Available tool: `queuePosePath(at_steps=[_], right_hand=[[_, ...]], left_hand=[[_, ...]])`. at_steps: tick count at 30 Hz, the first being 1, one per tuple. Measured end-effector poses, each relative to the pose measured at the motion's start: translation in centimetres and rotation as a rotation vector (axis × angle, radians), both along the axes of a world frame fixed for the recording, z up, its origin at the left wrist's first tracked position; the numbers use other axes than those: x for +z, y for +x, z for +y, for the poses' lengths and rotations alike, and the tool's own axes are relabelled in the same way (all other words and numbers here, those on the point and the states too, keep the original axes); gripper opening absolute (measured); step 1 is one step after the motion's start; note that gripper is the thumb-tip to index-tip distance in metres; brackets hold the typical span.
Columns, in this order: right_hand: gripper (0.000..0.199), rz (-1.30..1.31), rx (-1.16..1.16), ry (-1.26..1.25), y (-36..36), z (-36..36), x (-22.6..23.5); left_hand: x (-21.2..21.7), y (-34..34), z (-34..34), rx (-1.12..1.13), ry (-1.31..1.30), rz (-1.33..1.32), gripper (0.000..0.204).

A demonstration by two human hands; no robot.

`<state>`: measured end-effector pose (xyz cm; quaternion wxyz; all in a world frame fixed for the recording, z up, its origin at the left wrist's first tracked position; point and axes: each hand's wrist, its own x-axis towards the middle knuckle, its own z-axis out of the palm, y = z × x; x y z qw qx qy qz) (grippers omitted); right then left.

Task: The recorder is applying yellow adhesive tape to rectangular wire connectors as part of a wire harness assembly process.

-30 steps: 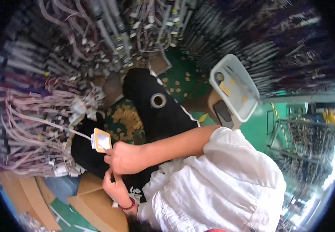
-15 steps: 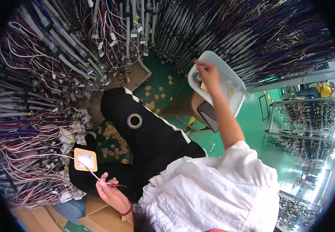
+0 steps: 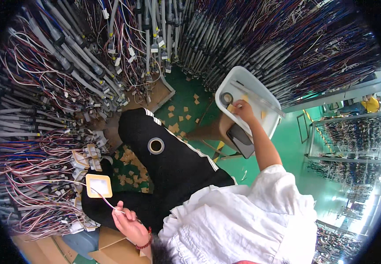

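Observation:
My left hand (image 3: 129, 225), a red bead bracelet at its wrist, pinches a thin cable (image 3: 107, 202). That cable runs leftward over a white square pad with an orange border (image 3: 99, 186), which lies by my lower leg, toward the hanging wires. My right hand (image 3: 245, 111) is inside a white plastic bin (image 3: 273, 97), fingers closed on a small tan piece (image 3: 231, 108) that looks like paper or card. Beside those fingertips in the bin lies a roll of tape (image 3: 226, 98). On my black-trousered thigh rests a round, pale-rimmed thing (image 3: 156, 145) with a dark brown middle.
Dense bundles of wires and grey tubes (image 3: 243, 39) hang left and ahead. A dark phone (image 3: 240, 141) lies next to the bin, over a brown stool (image 3: 216, 130). Tan scraps (image 3: 131, 167) litter the green floor. An open cardboard box (image 3: 111, 244) stands at the lower left.
My right hand has drawn back toward me within the bin, uncovering the tape roll, and now pinches a tan piece. My left hand still holds the cable in nearly the same place.

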<state>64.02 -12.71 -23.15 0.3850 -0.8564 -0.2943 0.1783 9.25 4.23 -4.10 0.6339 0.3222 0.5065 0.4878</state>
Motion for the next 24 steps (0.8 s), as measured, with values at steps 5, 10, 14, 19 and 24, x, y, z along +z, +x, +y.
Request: queuePosePath(at_steps=[5,10,14,19,24], right_hand=[[0.017,0.134,-0.127,0.015,0.1,-1.2,0.5],[0.018,-0.697,-0.086,-0.074,0.9,-0.5,0.2],[0.018,0.007,-0.422,0.034,-2.2,3.2,7.2],[0.017,0.414,0.302,0.332,-18.3,12.3,18.3],[0.018,0.24,1.116,0.403,-35.1,19.5,22.0]], left_hand=[[-0.3,0.0,-0.3,0.039,-0.03,-0.09,0.022],[-0.2,-0.4,-0.2,0.031,-0.029,-0.127,0.022],[0.8,0.1,0.0,0.077,-0.031,-0.142,0.02],[1.6,1.6,0.1,-0.02,0.005,0.046,0.03],[1.9,1.5,-0.8,-0.034,0.001,0.056,0.018]])
